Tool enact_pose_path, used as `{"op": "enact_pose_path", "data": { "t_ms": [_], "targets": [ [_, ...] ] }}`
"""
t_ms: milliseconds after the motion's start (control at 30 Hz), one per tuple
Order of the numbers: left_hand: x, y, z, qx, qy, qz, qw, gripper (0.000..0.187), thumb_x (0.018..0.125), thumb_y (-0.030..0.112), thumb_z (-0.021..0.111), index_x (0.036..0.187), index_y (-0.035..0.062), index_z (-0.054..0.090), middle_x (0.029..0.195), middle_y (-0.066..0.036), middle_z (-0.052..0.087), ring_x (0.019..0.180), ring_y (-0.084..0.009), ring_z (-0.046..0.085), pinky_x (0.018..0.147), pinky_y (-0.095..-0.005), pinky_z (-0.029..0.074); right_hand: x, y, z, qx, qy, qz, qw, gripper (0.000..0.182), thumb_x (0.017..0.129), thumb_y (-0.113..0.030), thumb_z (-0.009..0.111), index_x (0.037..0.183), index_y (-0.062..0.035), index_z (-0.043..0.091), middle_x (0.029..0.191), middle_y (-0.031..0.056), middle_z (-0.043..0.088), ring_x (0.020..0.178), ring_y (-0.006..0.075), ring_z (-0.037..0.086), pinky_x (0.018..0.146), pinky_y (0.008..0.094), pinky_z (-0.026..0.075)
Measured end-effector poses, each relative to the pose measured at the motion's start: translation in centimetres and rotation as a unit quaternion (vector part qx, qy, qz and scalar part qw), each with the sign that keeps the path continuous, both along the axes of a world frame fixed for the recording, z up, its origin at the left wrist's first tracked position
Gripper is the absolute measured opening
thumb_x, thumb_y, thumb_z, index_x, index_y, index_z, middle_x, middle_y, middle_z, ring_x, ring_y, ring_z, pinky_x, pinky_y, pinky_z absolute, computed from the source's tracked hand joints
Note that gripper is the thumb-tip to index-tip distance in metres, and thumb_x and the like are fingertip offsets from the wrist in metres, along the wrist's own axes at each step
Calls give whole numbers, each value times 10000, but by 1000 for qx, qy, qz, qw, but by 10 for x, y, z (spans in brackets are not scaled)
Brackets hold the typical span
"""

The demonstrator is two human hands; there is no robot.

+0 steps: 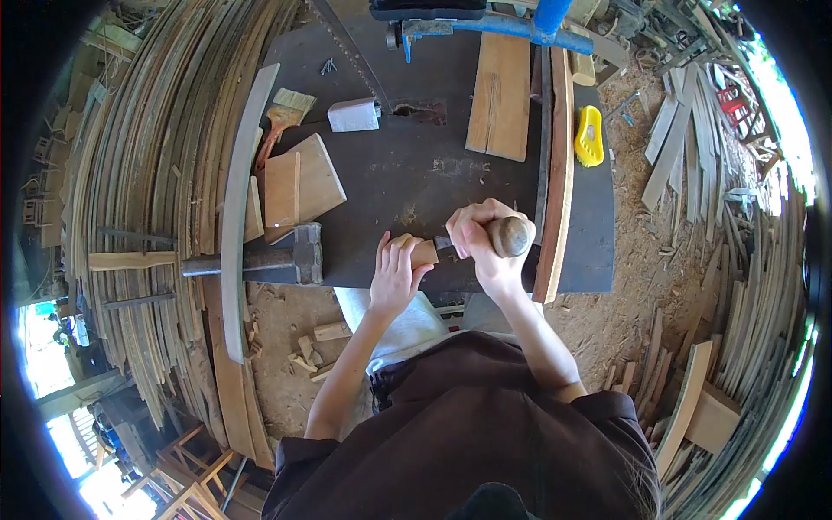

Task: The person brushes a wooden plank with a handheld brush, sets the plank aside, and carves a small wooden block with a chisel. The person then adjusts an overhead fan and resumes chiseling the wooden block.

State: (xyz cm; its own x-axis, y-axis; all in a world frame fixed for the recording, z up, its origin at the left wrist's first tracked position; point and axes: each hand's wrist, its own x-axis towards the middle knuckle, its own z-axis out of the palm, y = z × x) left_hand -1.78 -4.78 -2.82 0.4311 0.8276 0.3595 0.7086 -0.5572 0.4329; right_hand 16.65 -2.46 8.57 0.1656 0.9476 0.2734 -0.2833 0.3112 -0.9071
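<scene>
My left hand [398, 270] is closed around a small wooden block [424, 254] at the near edge of the dark tabletop [390, 191]. My right hand [492, 243] grips a chisel by its rounded wooden handle [511, 236]. From that fist the short metal blade [444, 243] points left, its tip right by the block's end. Both hands are close together in front of my body. To the left of them lies a hammer [308, 254] with a heavy metal head.
A saw blade [351, 54] runs down to a slot in the tabletop, beside a white block [354, 115]. Boards [500, 95], a paintbrush [286, 113] and a yellow plastic item [589, 136] lie around. A long plank [556, 173] borders the right side; stacked timber [147, 173] fills the left.
</scene>
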Motion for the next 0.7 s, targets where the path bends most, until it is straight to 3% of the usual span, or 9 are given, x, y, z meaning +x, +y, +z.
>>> {"op": "enact_pose_path", "data": {
  "t_ms": [133, 200, 267, 333, 367, 433, 567, 633, 700],
  "targets": [
    [-1, -2, 2, 0, 8, 0, 1000, 527, 912, 325, 650, 1301, 27, 460, 1214, -147, 532, 1148, -325, 526, 1146, -523, 320, -2, 4, 1, -61, -5, -9, 998, 63, 753, 5, 653, 714, -7, 605, 660, 63, 645, 572, 97, 580, 562, 246, 464],
    [1, 1, 0, 0, 3, 1, 1000, 528, 911, 326, 650, 1302, 26, 460, 1214, -148, 531, 1150, -325, 525, 1146, -524, 320, -1, -1, 6, -8, -21, -20, 1000, 73, 757, 4, 654, 706, -7, 603, 647, 60, 639, 564, 97, 581, 549, 250, 462],
    [-3, -5, 0, -5, 4, 0, 1000, 529, 911, 327, 651, 1302, 25, 460, 1214, -148, 529, 1152, -324, 524, 1146, -525, 319, -10, 3, -10, -40, -38, -37, 998, 101, 764, -7, 662, 689, -10, 594, 624, 50, 630, 542, 85, 569, 528, 244, 448],
    [-2, -3, 1, -43, -9, -7, 999, 529, 928, 294, 636, 1329, 27, 418, 1267, -189, 499, 1248, -435, 443, 1136, -559, 307, -5, 10, -13, -76, -38, -18, 996, 105, 767, -6, 661, 689, -8, 591, 617, 47, 623, 534, 80, 559, 525, 240, 443],
    [-1, -1, 0, -41, -11, -9, 999, 529, 928, 294, 636, 1329, 27, 418, 1267, -189, 499, 1248, -435, 443, 1136, -559, 307, -3, 7, -13, -58, -35, -30, 997, 108, 771, -7, 661, 688, -8, 590, 612, 46, 617, 535, 77, 554, 523, 240, 439],
    [0, -2, 1, 0, 12, 4, 1000, 527, 917, 336, 645, 1299, 24, 460, 1212, -150, 528, 1159, -329, 518, 1144, -528, 321, -6, 1, 2, -12, -9, -42, 999, 113, 781, -2, 655, 690, -8, 588, 610, 36, 606, 540, 71, 546, 514, 242, 428],
    [-1, -3, 0, -10, 3, 4, 1000, 519, 920, 339, 641, 1296, 28, 463, 1205, -152, 530, 1159, -331, 517, 1143, -527, 322, -1, 10, -1, -47, 85, 8, 995, 121, 839, 6, 619, 725, -1, 578, 636, 41, 604, 539, 85, 544, 497, 239, 434],
    [-3, -3, -2, -47, -2, -9, 999, 532, 944, 330, 614, 1331, 23, 417, 1284, -188, 495, 1252, -462, 432, 1095, -559, 343, 2, 10, 3, -46, 91, 14, 995, 122, 846, 4, 614, 731, 0, 575, 636, 44, 602, 538, 87, 541, 493, 237, 435],
    [-3, -4, -3, -42, -3, -4, 999, 533, 945, 332, 614, 1331, 22, 418, 1284, -187, 497, 1252, -463, 431, 1094, -557, 344, 4, 9, 6, -39, 94, 24, 995, 126, 852, 0, 614, 730, 1, 579, 641, 47, 611, 540, 87, 544, 492, 237, 436]
  ]
}}
